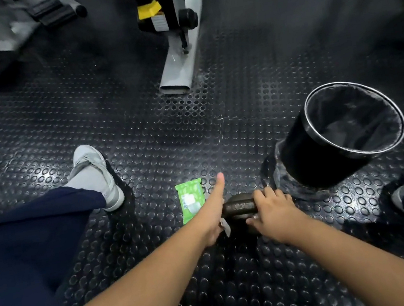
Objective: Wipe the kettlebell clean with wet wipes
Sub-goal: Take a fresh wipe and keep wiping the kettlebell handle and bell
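Right hand (274, 210) is clamping the kettlebell (238, 206) handle, which runs left-right; left hand (215, 211) is pressing a wipe (225, 226) against its left end, thumb out.

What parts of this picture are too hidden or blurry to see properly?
Head view only:
- Dark metal kettlebell: mostly covered by the left hand and right hand.
- Pale wet wipe: only a scrap shows under the left hand.
- Green wet-wipe packet: print too small.
- Black round bin: inside too dark.
- Grey gym machine: cut off, blurred.
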`<state>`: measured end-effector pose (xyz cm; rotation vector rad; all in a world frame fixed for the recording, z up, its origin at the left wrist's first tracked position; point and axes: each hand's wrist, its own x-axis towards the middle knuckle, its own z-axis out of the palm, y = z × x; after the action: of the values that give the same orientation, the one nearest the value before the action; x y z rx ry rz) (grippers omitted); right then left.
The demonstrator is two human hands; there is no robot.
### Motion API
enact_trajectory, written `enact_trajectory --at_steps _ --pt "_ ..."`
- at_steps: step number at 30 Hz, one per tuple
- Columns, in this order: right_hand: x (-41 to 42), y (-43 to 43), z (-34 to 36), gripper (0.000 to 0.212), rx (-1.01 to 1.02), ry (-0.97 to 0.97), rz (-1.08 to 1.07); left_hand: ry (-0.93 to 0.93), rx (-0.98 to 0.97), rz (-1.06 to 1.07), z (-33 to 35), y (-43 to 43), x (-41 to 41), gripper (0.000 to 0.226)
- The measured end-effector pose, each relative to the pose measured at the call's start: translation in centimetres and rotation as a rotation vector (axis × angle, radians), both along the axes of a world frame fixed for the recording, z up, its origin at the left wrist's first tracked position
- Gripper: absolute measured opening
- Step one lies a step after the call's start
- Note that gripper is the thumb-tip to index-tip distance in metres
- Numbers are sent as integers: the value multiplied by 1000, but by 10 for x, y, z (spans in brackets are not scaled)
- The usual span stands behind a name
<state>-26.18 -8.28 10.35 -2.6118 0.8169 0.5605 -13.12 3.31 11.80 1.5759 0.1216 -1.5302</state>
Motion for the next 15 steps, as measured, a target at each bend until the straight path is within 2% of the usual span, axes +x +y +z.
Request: enact_trajectory --at_steps 3,5,9,12,15 --pt "3 2 3 57 -9 20 4 -140 65 -105 19 -9 -6 78" --pt "6 4 6 57 -3 34 9 -193 107 -140 32 -13 -12 81" --pt "6 3 10 56 14 37 1 -240 130 -139 18 -18 -17 91" --pt "4 3 9 56 14 33 7 -187 122 -98 4 -13 -11 82" --pt "5 3 11 56 11 36 18 -13 62 -17 -2 -6 -5 109"
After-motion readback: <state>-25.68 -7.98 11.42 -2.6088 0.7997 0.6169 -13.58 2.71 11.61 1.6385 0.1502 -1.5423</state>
